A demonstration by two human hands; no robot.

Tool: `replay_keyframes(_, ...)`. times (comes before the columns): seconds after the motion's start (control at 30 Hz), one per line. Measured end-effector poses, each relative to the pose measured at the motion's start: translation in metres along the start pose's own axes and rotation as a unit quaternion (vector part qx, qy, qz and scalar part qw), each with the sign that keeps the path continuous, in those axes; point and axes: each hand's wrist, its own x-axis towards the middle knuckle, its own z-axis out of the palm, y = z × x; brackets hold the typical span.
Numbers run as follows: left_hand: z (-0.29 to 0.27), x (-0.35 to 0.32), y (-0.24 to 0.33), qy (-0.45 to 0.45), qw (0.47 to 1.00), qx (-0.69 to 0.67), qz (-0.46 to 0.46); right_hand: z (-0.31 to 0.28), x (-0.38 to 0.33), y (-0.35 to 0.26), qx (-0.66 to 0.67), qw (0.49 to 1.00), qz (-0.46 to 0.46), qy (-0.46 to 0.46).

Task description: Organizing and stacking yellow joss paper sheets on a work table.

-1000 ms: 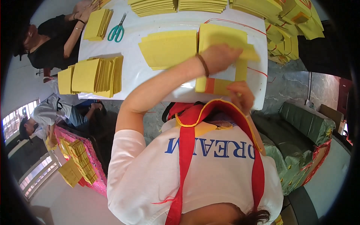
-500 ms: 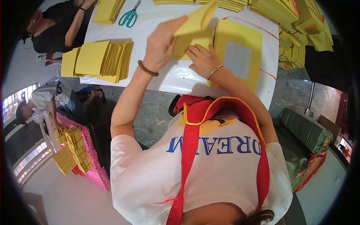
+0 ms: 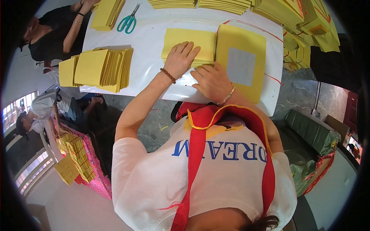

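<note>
A yellow folded paper [image 3: 189, 37] lies on a low pile of similar folds in front of me. My left hand [image 3: 180, 59] rests on it, palm down with the fingers stretched out. At the pile's near right edge lies my right hand [image 3: 212, 80], its fingers loosely extended and touching the paper edge. Just right of the pile is a larger flat yellow sheet [image 3: 258, 50] with a pale grey rectangle [image 3: 241, 66] on it. A red string [image 3: 250, 25] runs along its far side.
Bundles of folded yellow paper [image 3: 94, 68] stand at the table's left, with green-handled scissors [image 3: 127, 24] beyond. More yellow stacks [image 3: 223, 4] line the far side. A person [image 3: 54, 34] sits at the left; another person [image 3: 44, 106] handles yellow bundles [image 3: 79, 156] on a pink-covered table [image 3: 102, 177].
My left hand has come down from holding up a folded yellow paper and now lies flat on it. My right hand has shifted slightly nearer me.
</note>
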Motion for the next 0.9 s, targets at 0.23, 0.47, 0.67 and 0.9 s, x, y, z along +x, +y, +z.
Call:
replay_keyframes(0.23, -0.014, 0.001, -0.028, 0.041, 0.946, -0.301, -0.112, 0.004, 0.004, 0.023, -0.075, 0.992, 0.065, 0.08)
replay_keyframes(0.47, 0.02, -0.021, -0.064, -0.02, 0.837, -0.337, -0.43, 0.013, 0.006, 0.026, -0.103, 0.991, 0.077, 0.045)
replay_keyframes(0.67, 0.01, -0.01, -0.065, 0.02, 0.686, -0.491, -0.537, 0.016, 0.005, 0.031, -0.105, 0.991, 0.08, 0.037)
replay_keyframes(0.9, -0.015, -0.007, -0.059, -0.037, 0.523, -0.675, -0.519, 0.015, 0.003, 0.031, -0.07, 0.993, 0.078, 0.051)
